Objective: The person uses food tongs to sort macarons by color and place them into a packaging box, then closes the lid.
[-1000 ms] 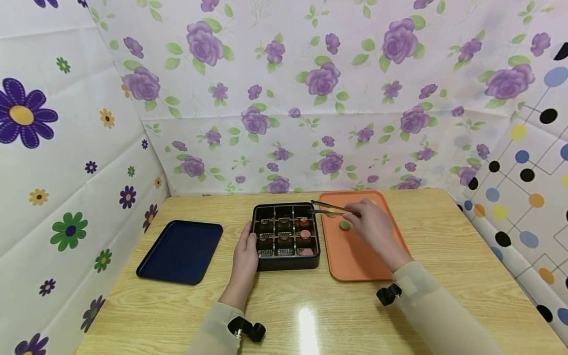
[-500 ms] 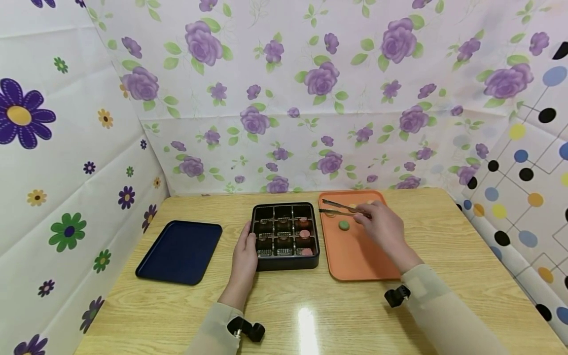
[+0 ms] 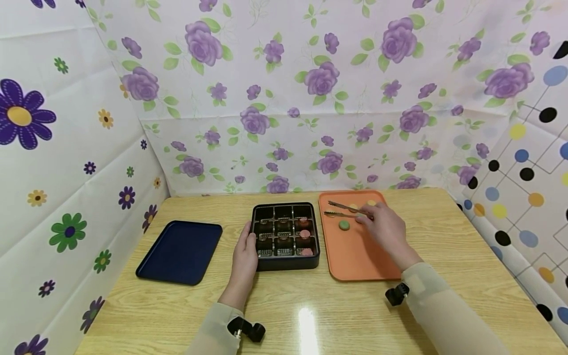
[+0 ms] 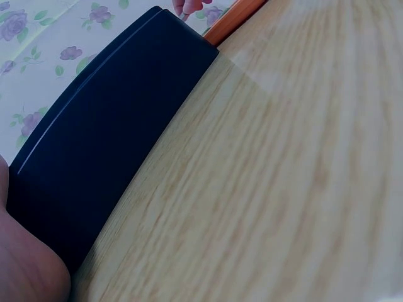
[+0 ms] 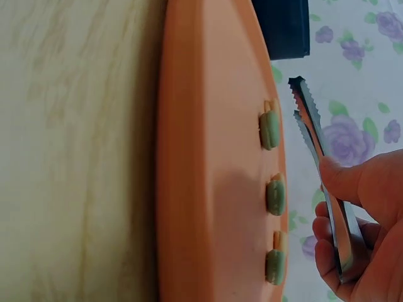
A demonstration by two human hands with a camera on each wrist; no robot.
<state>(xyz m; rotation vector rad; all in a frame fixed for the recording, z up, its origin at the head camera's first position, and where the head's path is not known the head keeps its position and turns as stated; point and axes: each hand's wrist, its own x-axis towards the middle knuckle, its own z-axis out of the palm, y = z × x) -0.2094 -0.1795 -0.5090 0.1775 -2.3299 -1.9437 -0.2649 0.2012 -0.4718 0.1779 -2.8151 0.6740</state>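
Note:
My left hand [image 3: 245, 254] lies along the left wall of a black compartment box [image 3: 288, 263], fingers straight against its side. In the left wrist view, part of that hand touches the box wall [image 4: 119, 119]. Pink macarons [image 3: 304, 233] sit in the box's right column. With its thumb and curled fingers, my right hand [image 3: 386, 229] grips metal tongs [image 3: 346, 207] above the orange tray [image 3: 361, 259]. The tongs' serrated arms stand apart with nothing between them. On the tray are green macarons [image 3: 343, 225] and yellow-orange macarons [image 3: 352, 208], some partly hidden by the tongs and hand.
A dark blue tray [image 3: 179, 252] lies on the wooden table [image 3: 284, 305] left of the box. Flowered cloth [image 3: 284, 98] hangs behind the table's far edge. The box and orange tray stand close together, a narrow gap between them.
My right hand has moved the tongs rightward, from over the box's far right compartment to over the orange tray. My left hand and the box have stayed in place.

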